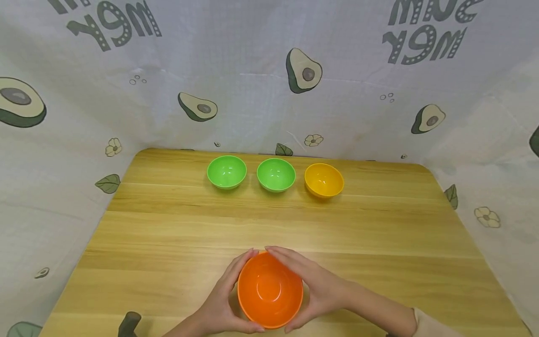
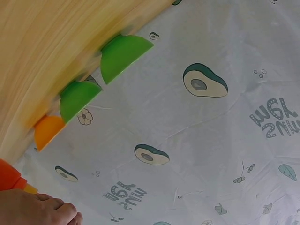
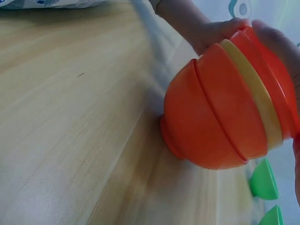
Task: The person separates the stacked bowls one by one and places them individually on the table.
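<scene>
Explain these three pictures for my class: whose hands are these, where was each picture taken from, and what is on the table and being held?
No machine here: these are a person's bare left hand and right hand. The widest picture comes from a camera worn on the head; the other two from a camera on each wrist. Near the far edge of the wooden table stand two green bowls and a yellow bowl. Both hands grip a stack of bowls, orange with a yellow one between.
</scene>
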`<state>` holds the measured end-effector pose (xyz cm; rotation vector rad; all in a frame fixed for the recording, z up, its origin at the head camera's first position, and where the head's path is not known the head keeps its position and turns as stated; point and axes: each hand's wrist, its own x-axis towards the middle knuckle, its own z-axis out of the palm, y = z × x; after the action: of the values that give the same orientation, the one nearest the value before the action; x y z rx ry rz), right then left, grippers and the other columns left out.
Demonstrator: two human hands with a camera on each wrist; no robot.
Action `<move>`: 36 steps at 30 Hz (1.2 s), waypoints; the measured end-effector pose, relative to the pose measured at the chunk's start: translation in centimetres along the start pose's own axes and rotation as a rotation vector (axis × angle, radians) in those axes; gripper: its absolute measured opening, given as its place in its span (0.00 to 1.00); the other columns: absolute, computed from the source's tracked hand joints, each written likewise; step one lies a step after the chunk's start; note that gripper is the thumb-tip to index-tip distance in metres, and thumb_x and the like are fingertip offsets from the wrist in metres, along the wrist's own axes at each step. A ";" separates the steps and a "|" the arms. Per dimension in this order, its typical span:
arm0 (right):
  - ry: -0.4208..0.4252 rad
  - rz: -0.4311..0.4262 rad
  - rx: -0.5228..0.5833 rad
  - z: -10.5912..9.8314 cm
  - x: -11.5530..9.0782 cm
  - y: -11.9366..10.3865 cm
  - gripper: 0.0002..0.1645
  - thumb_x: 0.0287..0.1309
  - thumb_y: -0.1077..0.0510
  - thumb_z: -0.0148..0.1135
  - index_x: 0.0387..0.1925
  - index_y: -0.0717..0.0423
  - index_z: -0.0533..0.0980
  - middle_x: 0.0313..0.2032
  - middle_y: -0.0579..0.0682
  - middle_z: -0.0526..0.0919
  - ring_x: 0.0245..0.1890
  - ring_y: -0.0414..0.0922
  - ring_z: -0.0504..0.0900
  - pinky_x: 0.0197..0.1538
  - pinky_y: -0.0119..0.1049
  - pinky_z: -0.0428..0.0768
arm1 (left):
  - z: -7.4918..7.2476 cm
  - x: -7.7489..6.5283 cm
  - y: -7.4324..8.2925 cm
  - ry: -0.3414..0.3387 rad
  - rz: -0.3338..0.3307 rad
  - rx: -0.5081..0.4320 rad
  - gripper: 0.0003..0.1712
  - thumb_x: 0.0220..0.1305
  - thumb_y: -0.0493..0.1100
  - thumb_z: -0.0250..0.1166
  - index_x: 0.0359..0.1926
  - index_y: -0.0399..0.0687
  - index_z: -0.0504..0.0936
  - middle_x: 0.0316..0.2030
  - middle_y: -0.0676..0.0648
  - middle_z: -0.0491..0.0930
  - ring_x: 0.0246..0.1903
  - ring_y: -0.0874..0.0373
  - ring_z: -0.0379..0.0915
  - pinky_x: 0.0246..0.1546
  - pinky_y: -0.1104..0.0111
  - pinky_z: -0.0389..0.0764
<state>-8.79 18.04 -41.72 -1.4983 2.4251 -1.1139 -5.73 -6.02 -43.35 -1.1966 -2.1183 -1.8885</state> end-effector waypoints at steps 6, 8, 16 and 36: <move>-0.012 0.021 -0.016 -0.2 0.2 -0.2 0.69 0.30 0.34 0.72 0.67 0.64 0.49 0.67 0.53 0.55 0.65 0.46 0.60 0.58 0.48 0.72 | 0.4 -0.8 -1.7 0.007 0.010 0.017 0.64 0.37 0.49 0.77 0.65 0.25 0.46 0.63 0.34 0.56 0.62 0.51 0.57 0.61 0.64 0.65; -0.019 0.032 -0.009 -0.2 0.2 -0.2 0.69 0.30 0.34 0.72 0.67 0.62 0.49 0.67 0.52 0.55 0.64 0.46 0.60 0.58 0.47 0.72 | 0.5 -1.1 -2.5 0.008 0.010 0.017 0.65 0.36 0.50 0.77 0.65 0.25 0.45 0.64 0.35 0.55 0.62 0.51 0.57 0.61 0.64 0.65; -0.009 0.018 0.039 0.0 0.4 0.1 0.69 0.29 0.36 0.74 0.67 0.63 0.50 0.65 0.51 0.58 0.62 0.46 0.64 0.56 0.44 0.74 | 0.4 -0.9 -1.8 0.005 -0.010 -0.007 0.65 0.35 0.48 0.77 0.66 0.26 0.45 0.64 0.35 0.55 0.63 0.51 0.56 0.62 0.65 0.64; 0.058 -0.046 0.102 0.5 0.5 0.6 0.69 0.25 0.40 0.77 0.65 0.68 0.52 0.63 0.56 0.61 0.61 0.48 0.65 0.57 0.45 0.73 | 0.6 -1.5 -2.6 0.005 -0.059 0.042 0.68 0.32 0.50 0.79 0.67 0.29 0.46 0.65 0.35 0.53 0.63 0.51 0.55 0.61 0.61 0.65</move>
<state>-9.29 17.57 -42.34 -1.5179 2.3419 -1.2873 -5.90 -6.08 -46.43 -1.1326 -2.2033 -1.8584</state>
